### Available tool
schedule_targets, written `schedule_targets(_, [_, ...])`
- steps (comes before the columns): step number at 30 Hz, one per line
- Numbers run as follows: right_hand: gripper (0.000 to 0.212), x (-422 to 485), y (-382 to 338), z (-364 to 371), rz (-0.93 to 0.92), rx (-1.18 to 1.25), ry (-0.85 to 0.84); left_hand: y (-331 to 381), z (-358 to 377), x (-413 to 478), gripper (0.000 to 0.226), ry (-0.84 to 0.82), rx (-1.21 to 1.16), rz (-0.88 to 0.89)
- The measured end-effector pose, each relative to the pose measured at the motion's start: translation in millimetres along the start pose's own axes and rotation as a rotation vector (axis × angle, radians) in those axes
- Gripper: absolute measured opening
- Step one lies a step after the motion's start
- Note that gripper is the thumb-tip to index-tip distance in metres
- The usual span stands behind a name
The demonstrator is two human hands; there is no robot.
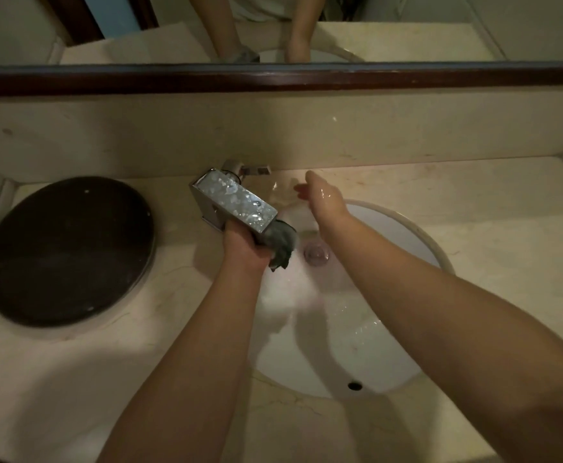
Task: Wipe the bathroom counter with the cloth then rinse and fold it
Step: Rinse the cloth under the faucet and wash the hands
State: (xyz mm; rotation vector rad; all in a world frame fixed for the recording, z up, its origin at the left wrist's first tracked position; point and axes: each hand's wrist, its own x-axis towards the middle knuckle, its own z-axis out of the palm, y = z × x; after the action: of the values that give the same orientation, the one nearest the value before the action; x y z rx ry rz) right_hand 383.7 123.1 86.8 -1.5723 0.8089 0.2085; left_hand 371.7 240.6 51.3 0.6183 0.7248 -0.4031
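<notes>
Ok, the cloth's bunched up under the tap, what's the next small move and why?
Probably move the right hand onto the faucet lever and work it. The left hand grips the bunched cloth right beneath the spout, while the wet right hand hangs open just short of the lever. Whether water is flowing is unclear.

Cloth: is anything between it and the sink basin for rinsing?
Nothing visible. The left hand grips the cloth just under the faucet spout, over the sink basin; the right hand is off near the faucet lever.
</notes>
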Motion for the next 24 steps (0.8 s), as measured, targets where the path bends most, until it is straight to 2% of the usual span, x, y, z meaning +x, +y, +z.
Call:
schedule_targets(2, [0.032, -4, -16, 4, -0.090, 0.008, -0.053, -3, 1, 0, 0.035, 0.004, 0.002, -0.025])
schedule_targets(6, [0.037, -10, -30, 18, -0.147, -0.033, -0.207, -8, 11, -12, 0.034, 0.058, 0.000, -0.086])
schedule_targets(11, [0.030, -19, -36, 23, -0.198, -0.139, -0.209, -6, 9, -19, 0.032, 0.044, 0.038, -0.047])
schedule_targets(13, [0.038, -20, -35, 25, -0.208, -0.165, -0.210, -6, 10, -23, 0.032, 0.035, 0.059, -0.030])
schedule_targets(18, [0.052, -34, -26, 23, -0.345, -0.401, -0.244, -13, 1, -30, 0.026, 0.005, 0.068, -0.064])
schedule_targets(22, [0.047, -30, -16, -2, -0.297, -0.281, -0.229, -22, -9, -41, 0.022, 0.043, 0.192, -0.132])
schedule_targets(24, [0.047, -26, 3, -19, -0.164, -0.194, -0.181, -27, -9, -54, 0.021, 0.001, 0.249, -0.144])
